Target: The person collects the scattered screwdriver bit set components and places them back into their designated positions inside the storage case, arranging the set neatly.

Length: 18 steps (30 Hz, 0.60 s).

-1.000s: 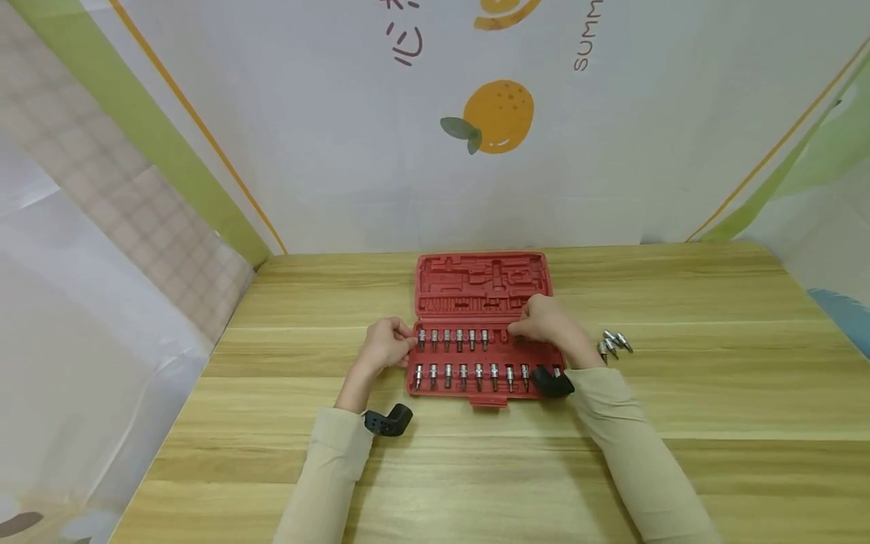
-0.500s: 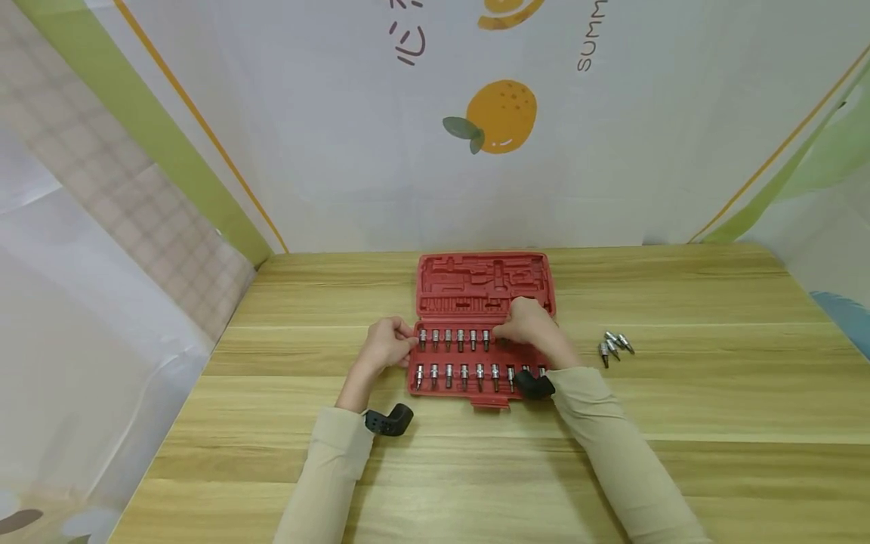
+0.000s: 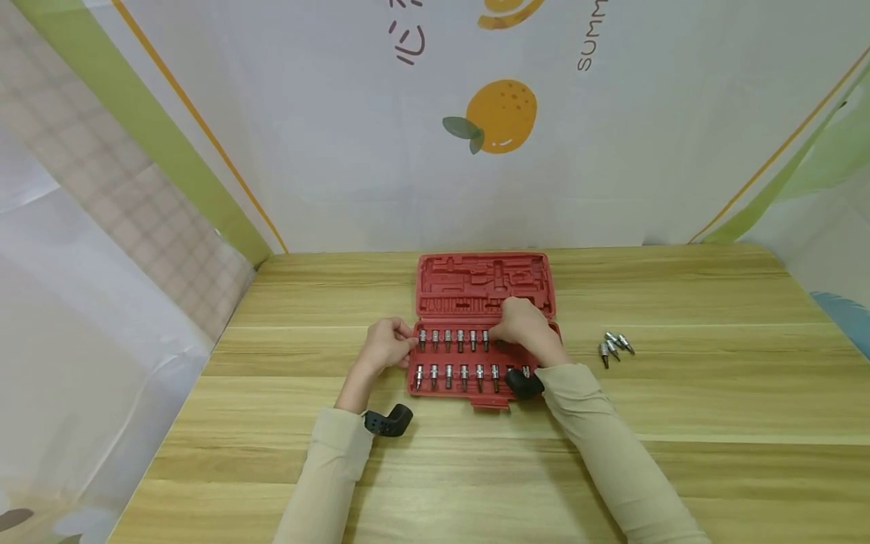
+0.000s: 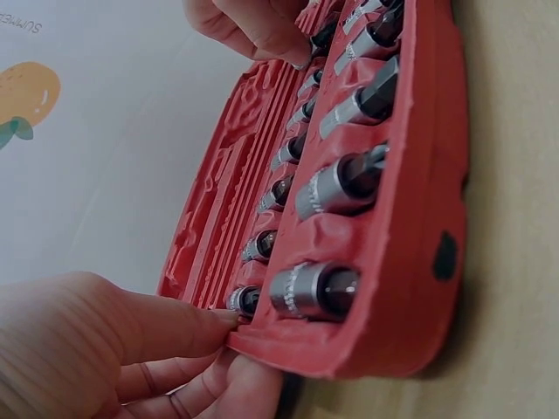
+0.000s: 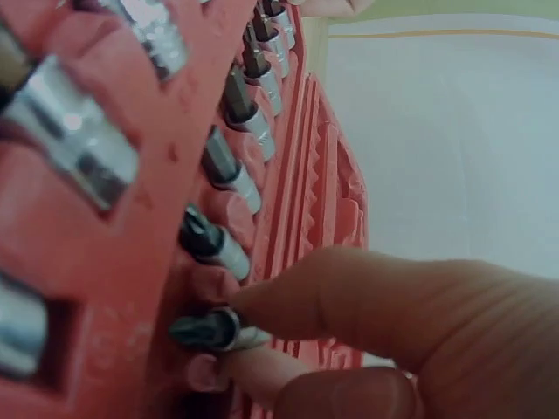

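Note:
A red socket-bit case (image 3: 435, 356) lies opened flat on the table, its moulded lid at the back. Two rows of silver bit sockets (image 4: 336, 186) fill slots in its front half. My left hand (image 3: 384, 346) grips the case's left edge, thumb on the rim and fingers below it. Over the back row, my right hand (image 3: 525, 325) pinches a bit socket (image 5: 210, 331) with a dark cross-shaped tip, low in the slot beside the last seated one. The right hand and wrist strap cover the right part of both rows in the head view.
Several loose bit sockets (image 3: 612, 346) lie together on the wooden table (image 3: 680, 393) to the right of the case. A printed white sheet (image 3: 340, 151) hangs behind the table. Black wrist mounts (image 3: 389, 421) sit close over the table and the case.
My right hand has moved left along the back row to the slot next to the seated bit sockets. My left hand stays on the case edge.

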{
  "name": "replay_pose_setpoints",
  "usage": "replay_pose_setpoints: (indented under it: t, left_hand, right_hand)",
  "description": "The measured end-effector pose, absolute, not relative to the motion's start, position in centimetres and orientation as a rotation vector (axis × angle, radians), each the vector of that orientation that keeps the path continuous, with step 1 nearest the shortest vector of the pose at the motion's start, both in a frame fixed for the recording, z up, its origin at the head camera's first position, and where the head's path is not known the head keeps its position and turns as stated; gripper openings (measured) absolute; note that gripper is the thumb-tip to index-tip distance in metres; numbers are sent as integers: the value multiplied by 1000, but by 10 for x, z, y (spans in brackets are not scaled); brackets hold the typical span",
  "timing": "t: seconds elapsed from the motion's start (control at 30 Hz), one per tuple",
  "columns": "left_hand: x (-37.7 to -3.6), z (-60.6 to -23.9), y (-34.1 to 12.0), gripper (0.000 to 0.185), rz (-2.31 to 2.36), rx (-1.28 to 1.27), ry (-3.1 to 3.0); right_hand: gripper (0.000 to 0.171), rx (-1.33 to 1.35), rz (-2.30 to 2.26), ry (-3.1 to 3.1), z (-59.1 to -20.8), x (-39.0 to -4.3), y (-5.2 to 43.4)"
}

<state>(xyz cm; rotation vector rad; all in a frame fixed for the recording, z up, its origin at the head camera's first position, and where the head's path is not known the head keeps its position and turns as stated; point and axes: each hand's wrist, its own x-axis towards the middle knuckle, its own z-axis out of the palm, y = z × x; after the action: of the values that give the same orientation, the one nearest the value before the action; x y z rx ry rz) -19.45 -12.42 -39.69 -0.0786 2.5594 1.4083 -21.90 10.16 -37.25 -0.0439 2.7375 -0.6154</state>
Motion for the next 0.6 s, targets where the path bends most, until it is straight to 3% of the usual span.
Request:
replay_pose_setpoints:
  t: [0.4,0.6]
  left_hand:
    - [-194,-396,-124,5,1410,-83,2558]
    - [-195,-398,-124,5,1415,-86,2555]
  right_hand:
    - [35,-98,-670,2655,-369,-225,110]
    - [30,-113,-690,2624,-368,-228,115]
